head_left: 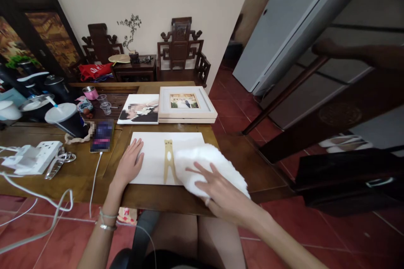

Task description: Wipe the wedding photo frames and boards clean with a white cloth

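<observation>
A white rectangular panel lies flat on the wooden table in front of me. A gold, long-legged shape with a small animal head is at its middle. My left hand rests flat on the panel's left edge, fingers stretched out and holding nothing. On the panel's right part lies a fluffy white cloth, which also hangs past the panel's right and near edges. My right hand presses on top of this cloth with its fingers spread. The panel's lower right corner is hidden beneath the cloth.
Behind the panel are a photo print and a white picture frame. To the left are a charging phone, a lidded cup, a power strip and cables. A wooden chair stands on the right.
</observation>
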Tool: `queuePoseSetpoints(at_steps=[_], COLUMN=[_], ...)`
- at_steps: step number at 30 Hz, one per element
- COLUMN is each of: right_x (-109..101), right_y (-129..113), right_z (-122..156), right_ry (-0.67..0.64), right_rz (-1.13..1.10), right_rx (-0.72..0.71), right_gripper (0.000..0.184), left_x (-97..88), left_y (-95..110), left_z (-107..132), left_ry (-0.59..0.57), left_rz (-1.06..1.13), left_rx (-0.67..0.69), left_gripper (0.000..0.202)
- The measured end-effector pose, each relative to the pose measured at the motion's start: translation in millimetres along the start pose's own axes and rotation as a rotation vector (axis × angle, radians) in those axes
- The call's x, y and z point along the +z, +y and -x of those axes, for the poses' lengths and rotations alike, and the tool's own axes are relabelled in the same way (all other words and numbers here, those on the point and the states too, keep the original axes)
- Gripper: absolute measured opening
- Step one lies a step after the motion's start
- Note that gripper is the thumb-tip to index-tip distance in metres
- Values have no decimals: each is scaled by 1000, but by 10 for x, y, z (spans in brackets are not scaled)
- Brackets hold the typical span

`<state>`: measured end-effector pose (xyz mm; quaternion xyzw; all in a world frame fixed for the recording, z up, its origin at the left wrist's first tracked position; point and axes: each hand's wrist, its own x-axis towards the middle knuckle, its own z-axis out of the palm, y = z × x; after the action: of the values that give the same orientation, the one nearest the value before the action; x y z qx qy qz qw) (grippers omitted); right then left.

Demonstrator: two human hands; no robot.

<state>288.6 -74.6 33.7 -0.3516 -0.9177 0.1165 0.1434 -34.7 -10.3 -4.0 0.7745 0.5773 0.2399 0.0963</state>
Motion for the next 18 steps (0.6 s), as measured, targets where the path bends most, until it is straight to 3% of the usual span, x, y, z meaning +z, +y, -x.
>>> queuePoseSetpoints(at_steps=[4, 9, 13, 16, 18], right_x=[-222, -326, -351, -262, -136], right_y=[-45, 409, 702, 736, 660], right_z=[-53, -671, -1100, -1147, -1014], right_ry=[-46, -12, -34, -31, -23], right_rz=[-21, 7, -10, -12, 0], right_rx=[10, 146, 176, 168, 146], right_gripper=[33, 21, 22, 21, 18], left_x=[12, 32, 14, -10, -23], left_y=[-21, -68, -64, -38, -21], left_z=[0, -4, -4, -4, -3], left_ry=[-10, -8, 0, -1, -1], left_rz=[-7, 10, 22, 33, 35], left_rx=[-3, 9, 11, 3, 1], left_gripper=[49, 49, 49, 49, 49])
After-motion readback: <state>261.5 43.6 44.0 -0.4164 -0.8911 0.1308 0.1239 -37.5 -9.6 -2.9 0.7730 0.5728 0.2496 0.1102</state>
